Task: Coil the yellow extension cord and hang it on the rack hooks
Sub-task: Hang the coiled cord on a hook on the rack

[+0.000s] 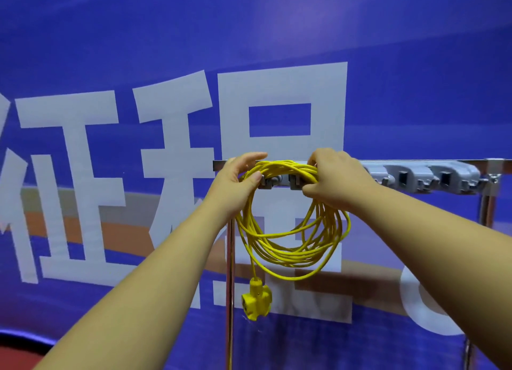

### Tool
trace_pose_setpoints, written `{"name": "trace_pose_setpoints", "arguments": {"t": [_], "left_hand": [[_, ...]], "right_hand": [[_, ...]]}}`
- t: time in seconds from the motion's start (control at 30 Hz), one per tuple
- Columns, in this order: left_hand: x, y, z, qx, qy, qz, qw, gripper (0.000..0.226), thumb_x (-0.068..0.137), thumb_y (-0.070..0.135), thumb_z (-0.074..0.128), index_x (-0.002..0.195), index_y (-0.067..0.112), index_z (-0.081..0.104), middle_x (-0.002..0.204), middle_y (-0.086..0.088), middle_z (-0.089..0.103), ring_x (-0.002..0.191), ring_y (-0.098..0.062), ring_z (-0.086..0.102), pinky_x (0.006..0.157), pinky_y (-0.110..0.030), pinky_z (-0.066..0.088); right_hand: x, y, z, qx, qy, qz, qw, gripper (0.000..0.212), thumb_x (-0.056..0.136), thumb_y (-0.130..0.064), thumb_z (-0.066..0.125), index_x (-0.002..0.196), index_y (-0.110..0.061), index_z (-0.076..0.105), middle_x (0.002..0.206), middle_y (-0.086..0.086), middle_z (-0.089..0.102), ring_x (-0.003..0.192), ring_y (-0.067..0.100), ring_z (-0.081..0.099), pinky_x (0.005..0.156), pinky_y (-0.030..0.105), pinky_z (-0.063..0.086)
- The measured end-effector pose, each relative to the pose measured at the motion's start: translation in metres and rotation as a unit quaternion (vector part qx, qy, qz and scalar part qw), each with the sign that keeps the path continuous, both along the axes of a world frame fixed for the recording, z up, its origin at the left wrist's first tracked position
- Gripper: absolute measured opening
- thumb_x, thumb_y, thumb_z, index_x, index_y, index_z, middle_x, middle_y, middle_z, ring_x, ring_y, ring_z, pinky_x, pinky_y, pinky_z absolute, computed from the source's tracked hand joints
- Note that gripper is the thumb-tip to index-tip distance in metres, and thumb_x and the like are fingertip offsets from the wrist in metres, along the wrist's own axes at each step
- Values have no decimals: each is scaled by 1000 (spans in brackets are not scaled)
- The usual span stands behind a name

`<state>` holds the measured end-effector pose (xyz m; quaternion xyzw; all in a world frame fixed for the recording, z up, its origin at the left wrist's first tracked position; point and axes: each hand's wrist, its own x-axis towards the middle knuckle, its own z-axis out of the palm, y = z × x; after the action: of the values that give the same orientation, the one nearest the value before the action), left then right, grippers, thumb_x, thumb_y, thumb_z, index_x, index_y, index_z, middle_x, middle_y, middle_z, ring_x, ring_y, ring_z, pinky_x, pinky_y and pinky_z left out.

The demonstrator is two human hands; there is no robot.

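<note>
The yellow extension cord (291, 247) is wound into a round coil of several loops, and it hangs in front of the metal rack bar (415, 163). My left hand (238, 181) grips the coil's upper left part. My right hand (335, 175) grips its upper right part. The top of the coil lies against two small grey hooks (277, 181) between my hands; whether it rests on them I cannot tell. A yellow multi-outlet socket end (256, 300) dangles below the coil on a short length of cord.
Grey plastic clamp holders (432, 177) line the rack bar to the right. A chrome upright post (230, 286) stands under the bar's left end, and another (487, 203) at the right. A blue banner with large white characters (177, 148) fills the background.
</note>
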<state>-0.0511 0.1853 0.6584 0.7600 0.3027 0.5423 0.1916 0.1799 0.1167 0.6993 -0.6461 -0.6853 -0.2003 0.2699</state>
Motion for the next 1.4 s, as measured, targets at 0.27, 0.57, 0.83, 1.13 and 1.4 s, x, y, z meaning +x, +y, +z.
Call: {"name": "trace_pose_setpoints", "arguments": {"t": [0.27,0.57,0.83,1.13,1.4], "left_hand": [[-2,-4,6,-45,-14,-3,999,27,104,25,62,117,46,73,123,9,69,113,-15,68,94,-41,62],[2,-12,12,-58,-22,17,998,27,106,25,57,118,45,71,120,6,69,110,-14,69,89,-39,64],[19,-8,16,-48,-76,91,992,24,109,25,49,113,37,70,107,10,73,101,-11,70,85,-35,63],[25,-10,18,-6,-7,113,994,43,103,6,43,127,34,67,123,4,65,105,-11,65,59,-9,51],[15,-16,12,8,2,83,997,36,106,14,50,131,34,66,127,6,61,110,-11,63,80,-20,57]], "right_hand": [[12,-7,-12,49,69,91,992,30,93,-58,67,106,-32,64,102,-5,59,96,19,58,82,44,54],[5,1,-2,42,273,91,957,31,91,-55,76,116,-36,73,107,-2,75,83,19,74,75,39,65],[-9,10,6,97,149,-24,984,44,97,-66,60,132,-42,72,108,0,53,114,28,53,88,45,53],[5,13,-19,49,40,31,998,51,111,-33,37,161,-27,41,125,10,50,118,32,51,101,49,49],[11,12,-26,62,95,55,992,45,109,-38,49,154,-38,51,115,4,52,114,29,53,96,45,49]]}}
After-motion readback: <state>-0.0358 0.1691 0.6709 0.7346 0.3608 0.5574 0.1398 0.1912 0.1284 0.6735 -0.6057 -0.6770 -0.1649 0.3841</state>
